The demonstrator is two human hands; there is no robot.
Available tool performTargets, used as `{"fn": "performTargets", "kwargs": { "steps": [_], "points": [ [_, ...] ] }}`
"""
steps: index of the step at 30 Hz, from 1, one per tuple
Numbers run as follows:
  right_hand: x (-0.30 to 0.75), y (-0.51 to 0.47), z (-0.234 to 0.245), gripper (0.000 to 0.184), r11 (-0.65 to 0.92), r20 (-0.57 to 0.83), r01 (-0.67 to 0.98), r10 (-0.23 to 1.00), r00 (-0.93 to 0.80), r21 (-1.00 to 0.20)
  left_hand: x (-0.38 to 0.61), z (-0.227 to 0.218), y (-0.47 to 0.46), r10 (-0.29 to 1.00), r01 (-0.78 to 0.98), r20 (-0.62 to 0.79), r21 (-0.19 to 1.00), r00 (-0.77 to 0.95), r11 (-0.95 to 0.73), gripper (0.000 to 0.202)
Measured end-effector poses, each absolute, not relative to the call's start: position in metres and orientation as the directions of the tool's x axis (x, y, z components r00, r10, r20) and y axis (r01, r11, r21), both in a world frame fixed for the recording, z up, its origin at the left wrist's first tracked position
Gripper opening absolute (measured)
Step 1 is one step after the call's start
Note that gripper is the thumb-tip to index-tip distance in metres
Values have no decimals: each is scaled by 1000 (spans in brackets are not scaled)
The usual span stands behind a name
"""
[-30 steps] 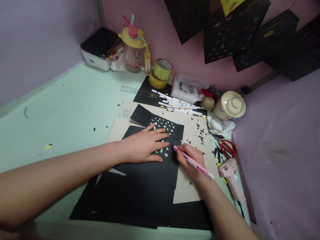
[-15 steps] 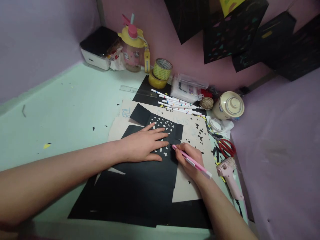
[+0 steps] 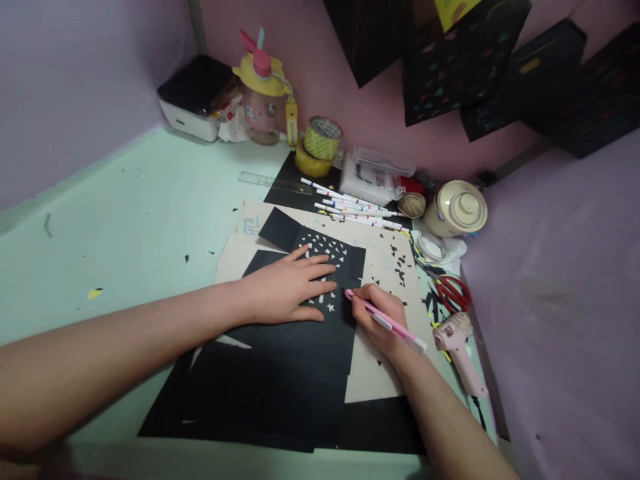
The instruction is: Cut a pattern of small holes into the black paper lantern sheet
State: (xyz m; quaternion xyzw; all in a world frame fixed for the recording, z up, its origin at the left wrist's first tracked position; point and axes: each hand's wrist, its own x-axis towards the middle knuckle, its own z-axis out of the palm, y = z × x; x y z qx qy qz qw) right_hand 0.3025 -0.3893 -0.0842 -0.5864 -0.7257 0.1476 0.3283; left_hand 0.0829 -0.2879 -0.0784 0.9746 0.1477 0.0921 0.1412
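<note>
My left hand (image 3: pixel 287 287) lies flat with fingers spread on a black paper sheet (image 3: pixel 295 347) that has small triangles and stars cut out of it. My right hand (image 3: pixel 379 320) is closed on a pink craft knife (image 3: pixel 387 323), its tip touching the black paper just right of my left fingertips. The black sheet rests on a beige cutting board (image 3: pixel 385 267) strewn with tiny black scraps.
Beyond the board lie several white markers (image 3: pixel 353 208), a clear ruler (image 3: pixel 257 179), tape rolls (image 3: pixel 320 143), a plastic box (image 3: pixel 377 175), twine (image 3: pixel 413 205), a cream jar (image 3: pixel 459 210) and a yellow-topped bottle (image 3: pixel 260 90). Red scissors (image 3: pixel 453 293) and a pink glue gun (image 3: pixel 457 350) sit right.
The knife tip and my right hand have shifted very slightly along the paper; my left hand stays pressed flat in the same place.
</note>
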Motion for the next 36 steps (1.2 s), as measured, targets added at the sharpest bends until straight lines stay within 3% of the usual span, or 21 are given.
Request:
{"fn": "performTargets", "kwargs": {
  "steps": [14,20,27,32,36],
  "points": [
    [313,-379,-66,15,255,181,731,967,-180,-632,90,-57,-331,446,448,101,-6,890,-894,49],
    [311,-378,-66,15,253,186,725,967,-173,-640,92,-64,-331,380,381,142,16,914,-924,46],
    [299,-387,-77,14,159,250,717,968,21,-679,92,-75,-328,402,389,85,133,912,-911,62],
    [294,-387,-79,13,108,229,713,971,74,-692,94,-78,-337,455,449,40,105,889,-887,65],
    [298,-381,-71,14,87,128,702,992,7,-707,96,-74,-346,484,483,51,39,873,-875,67]
  ]
}}
